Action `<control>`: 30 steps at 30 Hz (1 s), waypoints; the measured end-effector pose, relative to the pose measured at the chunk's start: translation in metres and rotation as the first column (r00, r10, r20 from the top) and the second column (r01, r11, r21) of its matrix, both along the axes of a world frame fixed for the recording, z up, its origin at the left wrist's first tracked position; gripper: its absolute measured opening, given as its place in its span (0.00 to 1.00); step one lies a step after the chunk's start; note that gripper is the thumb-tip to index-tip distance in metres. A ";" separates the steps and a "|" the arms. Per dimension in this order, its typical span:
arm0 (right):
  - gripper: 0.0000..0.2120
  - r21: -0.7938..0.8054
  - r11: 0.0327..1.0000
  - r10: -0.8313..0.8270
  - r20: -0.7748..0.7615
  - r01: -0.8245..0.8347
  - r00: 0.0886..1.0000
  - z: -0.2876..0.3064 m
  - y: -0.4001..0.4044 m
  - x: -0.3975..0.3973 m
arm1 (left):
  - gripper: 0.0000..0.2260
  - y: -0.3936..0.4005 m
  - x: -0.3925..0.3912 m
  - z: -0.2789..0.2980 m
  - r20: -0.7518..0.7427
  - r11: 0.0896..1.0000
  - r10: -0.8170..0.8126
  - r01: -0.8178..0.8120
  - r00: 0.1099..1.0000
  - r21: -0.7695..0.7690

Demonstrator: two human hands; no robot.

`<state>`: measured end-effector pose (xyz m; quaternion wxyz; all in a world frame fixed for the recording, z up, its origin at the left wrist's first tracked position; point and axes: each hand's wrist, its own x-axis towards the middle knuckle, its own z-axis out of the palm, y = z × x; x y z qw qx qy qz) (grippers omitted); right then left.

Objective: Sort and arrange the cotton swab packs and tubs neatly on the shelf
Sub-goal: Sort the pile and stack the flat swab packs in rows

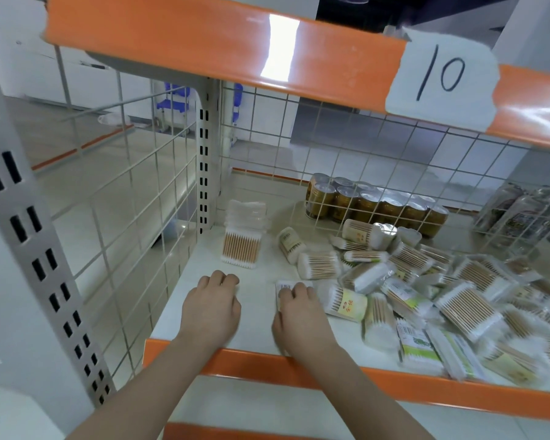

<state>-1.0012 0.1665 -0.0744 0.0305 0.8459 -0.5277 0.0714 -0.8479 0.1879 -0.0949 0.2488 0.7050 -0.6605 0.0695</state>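
A neat stack of flat cotton swab packs (242, 235) stands in the shelf's back left corner. A loose heap of swab packs (467, 300) and round tubs (319, 264) covers the right half of the white shelf (204, 249). My left hand (211, 304) rests on the bare shelf in front of the stack, fingers curled, holding nothing. My right hand (299, 322) lies on a flat pack with a barcode label (285, 285) at the heap's left edge, fingers curled over it.
A wire grid (299, 147) closes the back and left side. Behind it stand gold cans (375, 204) and wrapped bottles (521, 214). An orange shelf edge with a paper tag "10" (442, 74) hangs overhead. An orange lip (378, 381) runs along the front.
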 end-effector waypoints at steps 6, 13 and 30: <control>0.11 0.053 0.998 0.034 -0.002 -0.034 0.999 0.005 0.011 0.005 | 0.14 0.005 0.000 0.003 -0.039 1.000 -0.003 0.004 0.999 0.024; 0.12 0.048 0.999 0.004 0.013 -0.004 1.000 0.010 0.011 0.008 | 0.11 0.009 0.001 0.008 -0.135 0.997 0.052 -0.044 0.989 0.060; 0.20 -0.072 0.997 -0.016 0.022 0.017 1.000 0.001 0.013 0.000 | 0.15 0.018 -0.006 0.020 -0.097 0.985 0.085 -0.068 0.992 0.158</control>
